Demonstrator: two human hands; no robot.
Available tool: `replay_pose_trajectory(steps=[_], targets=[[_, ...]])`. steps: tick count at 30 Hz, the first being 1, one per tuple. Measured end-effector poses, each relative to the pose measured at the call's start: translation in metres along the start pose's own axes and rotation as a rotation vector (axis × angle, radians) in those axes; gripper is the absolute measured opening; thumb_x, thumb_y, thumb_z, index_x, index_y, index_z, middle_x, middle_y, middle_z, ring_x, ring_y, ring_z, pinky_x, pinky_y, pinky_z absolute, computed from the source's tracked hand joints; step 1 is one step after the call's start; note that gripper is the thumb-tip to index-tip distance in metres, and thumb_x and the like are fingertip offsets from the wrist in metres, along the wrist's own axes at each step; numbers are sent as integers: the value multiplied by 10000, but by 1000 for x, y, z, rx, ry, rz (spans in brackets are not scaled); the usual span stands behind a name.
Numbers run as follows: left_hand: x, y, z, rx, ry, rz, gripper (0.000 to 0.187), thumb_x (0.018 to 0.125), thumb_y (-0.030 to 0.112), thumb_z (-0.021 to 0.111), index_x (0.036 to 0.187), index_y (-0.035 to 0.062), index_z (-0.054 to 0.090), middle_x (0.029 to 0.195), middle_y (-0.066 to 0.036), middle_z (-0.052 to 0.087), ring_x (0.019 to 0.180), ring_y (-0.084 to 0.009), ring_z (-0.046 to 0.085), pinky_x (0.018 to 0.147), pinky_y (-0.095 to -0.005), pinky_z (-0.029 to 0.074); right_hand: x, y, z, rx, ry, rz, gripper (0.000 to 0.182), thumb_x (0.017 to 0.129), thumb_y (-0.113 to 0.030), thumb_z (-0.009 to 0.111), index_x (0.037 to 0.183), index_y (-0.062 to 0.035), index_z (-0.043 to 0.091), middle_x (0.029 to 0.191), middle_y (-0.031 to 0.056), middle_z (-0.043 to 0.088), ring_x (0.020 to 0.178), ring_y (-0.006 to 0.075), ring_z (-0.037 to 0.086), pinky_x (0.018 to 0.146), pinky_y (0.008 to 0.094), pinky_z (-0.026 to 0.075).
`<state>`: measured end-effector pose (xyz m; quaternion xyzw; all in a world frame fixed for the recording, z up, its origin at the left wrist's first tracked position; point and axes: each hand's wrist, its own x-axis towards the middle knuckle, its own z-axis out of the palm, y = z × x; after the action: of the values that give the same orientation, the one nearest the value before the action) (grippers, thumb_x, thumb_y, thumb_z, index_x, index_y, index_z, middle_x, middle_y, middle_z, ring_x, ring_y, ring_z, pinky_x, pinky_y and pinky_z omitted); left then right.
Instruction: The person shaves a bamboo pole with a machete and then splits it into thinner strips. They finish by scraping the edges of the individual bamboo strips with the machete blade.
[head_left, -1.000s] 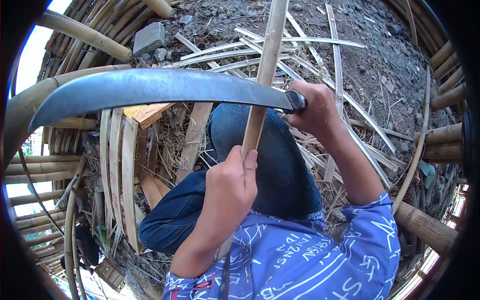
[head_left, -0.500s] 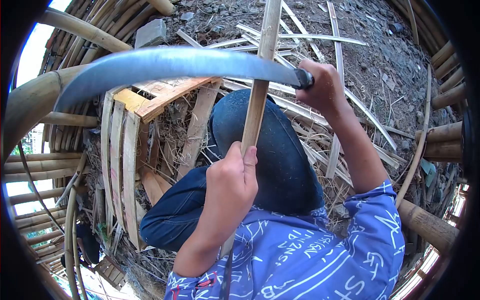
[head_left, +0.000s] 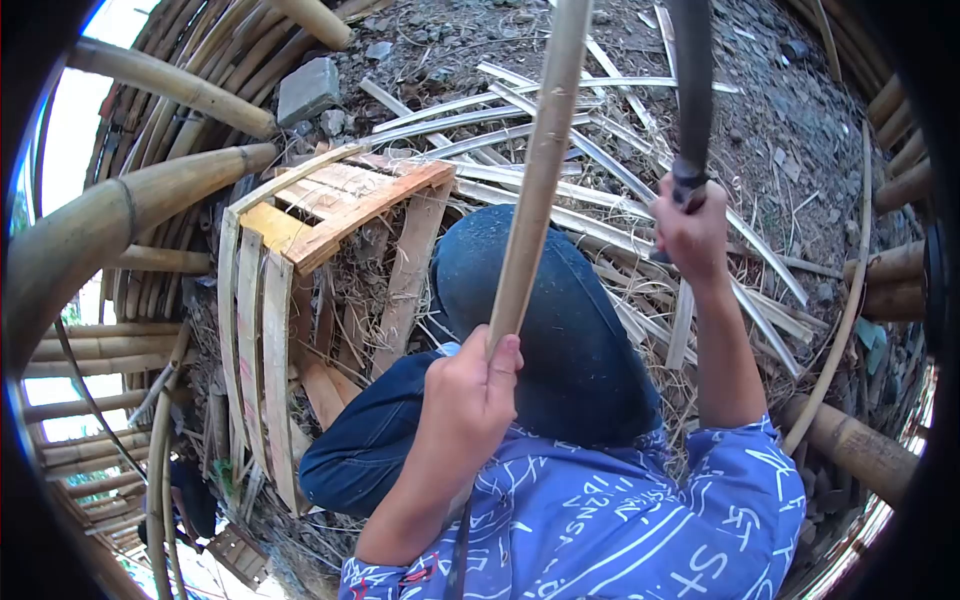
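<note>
My left hand [head_left: 470, 392] is wrapped round a long bamboo strip [head_left: 540, 180], which slants up past my bent knee and out of the top of the view. My right hand [head_left: 695, 230] grips the dark handle of a machete [head_left: 692, 90]. Its blade points up and away, to the right of the strip and apart from it; the tip lies beyond the top edge. Under the strip is my knee in dark jeans [head_left: 545, 330].
Several split bamboo strips [head_left: 590, 215] and thin shavings litter the ground ahead. A wooden crate [head_left: 345, 225] stands on the left, with a grey block [head_left: 308, 92] behind it. Thick bamboo poles [head_left: 130, 210] line the left side; another pole [head_left: 860, 450] lies at the right.
The machete has swung from lying across the strip to pointing upward on the right, clear of it. My right hand moved right and lower. The strip's upper end tilted slightly right.
</note>
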<state>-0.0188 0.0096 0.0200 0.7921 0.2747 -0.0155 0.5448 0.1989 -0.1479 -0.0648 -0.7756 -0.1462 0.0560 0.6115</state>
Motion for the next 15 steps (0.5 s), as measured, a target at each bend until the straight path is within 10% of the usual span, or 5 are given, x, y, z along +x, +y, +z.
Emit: replay_pose_trajectory(steps=[8, 15], targets=[[-1, -3, 0, -144, -21, -100, 313, 1006, 263, 469, 818, 18, 514, 560, 26, 437, 465, -31, 428, 457, -224, 466, -21, -67, 10, -518, -301, -441, 111, 658, -92, 649, 714, -43, 566, 578, 168, 567, 567, 316, 626, 542, 413, 477], [-5, -9, 3, -40, 53, -5, 335, 1005, 269, 468, 809, 3, 525, 570, 10, 457, 480, -42, 449, 455, -231, 469, -30, -41, 4, -662, -330, -374, 158, 625, -117, 646, 711, -45, 533, 623, 178, 595, 628, 373, 624, 589, 447, 496]])
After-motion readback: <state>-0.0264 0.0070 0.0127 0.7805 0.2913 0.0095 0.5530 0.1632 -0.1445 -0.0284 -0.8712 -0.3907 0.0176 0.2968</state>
